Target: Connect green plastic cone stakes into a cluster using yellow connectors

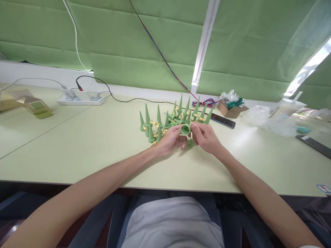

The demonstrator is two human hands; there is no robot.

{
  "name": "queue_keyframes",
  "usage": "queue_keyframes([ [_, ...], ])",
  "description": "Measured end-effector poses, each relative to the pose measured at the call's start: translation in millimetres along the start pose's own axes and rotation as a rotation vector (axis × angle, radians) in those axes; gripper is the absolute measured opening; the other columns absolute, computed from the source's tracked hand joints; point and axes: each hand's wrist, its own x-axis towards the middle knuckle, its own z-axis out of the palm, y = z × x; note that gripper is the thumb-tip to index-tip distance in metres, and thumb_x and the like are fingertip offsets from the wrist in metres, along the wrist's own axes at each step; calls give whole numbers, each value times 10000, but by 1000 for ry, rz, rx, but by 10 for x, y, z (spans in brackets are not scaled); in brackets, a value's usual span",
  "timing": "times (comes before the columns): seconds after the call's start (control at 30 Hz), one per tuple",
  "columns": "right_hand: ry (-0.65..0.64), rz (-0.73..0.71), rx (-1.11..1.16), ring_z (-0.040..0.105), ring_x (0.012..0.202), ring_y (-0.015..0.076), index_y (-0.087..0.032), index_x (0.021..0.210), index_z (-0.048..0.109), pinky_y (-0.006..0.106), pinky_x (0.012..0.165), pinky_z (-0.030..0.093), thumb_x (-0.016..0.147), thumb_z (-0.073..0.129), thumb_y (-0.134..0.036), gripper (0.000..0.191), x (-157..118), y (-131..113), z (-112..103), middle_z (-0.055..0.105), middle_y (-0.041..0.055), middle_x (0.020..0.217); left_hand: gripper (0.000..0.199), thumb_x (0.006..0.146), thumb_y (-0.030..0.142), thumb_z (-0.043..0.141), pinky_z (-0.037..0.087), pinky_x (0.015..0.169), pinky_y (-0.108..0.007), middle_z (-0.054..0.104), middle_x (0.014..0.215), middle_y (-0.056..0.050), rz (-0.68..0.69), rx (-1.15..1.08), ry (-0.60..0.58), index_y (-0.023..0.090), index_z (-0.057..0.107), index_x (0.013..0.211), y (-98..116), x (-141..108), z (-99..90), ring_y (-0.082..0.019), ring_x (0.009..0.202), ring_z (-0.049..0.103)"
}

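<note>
The left hand (169, 140) and right hand (205, 136) meet at a green cone (185, 130), both touching it, so neither is clearly nearer. The left holds its left side between thumb and fingers, some of them curled below; the right pinches the right edge of its rim with thumb and fingertips. The cone's round open end faces the wearer, showing rings inside, so its long axis seems to run away from the body; its tip cannot be made out.

Just beyond the green cone and to its left stand other cones (151, 134), mostly points up, with small yellow pieces (154, 123) among them.

Beyond and right of the green cone lie a phone (222, 121) and a small cardboard box (232, 111) with crumpled plastic in it. Well to its right is a cup (286, 109) with dark lettering, too blurred to read. Nearer the wearer, on its far right, a sticker (323, 188) bears a red and blue mark without readable words. Far left of it, a carton (38, 106) shows a green patch; no brand is legible.
</note>
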Motion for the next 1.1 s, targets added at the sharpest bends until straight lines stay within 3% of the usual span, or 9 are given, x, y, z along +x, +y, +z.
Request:
queue_keyframes([
  [0.6,1,-10,13,474,533,135,-233,637,406,288,562,377,1054,352,-600,558,-13,27,11,502,-4,534,415,741,472,828,329,352,-205,531,598,38,16,23,60,155,580,845,84,-20,66,-82,413,512],
  [1.1,4,29,46,515,538,147,-227,653,459,296,550,395,1049,345,-617,567,-20,-44,19,515,3,534,381,835,506,730,383,370,-210,577,765,-1,24,112,-18,150,594,842,50,-8,14,-92,493,572],
])
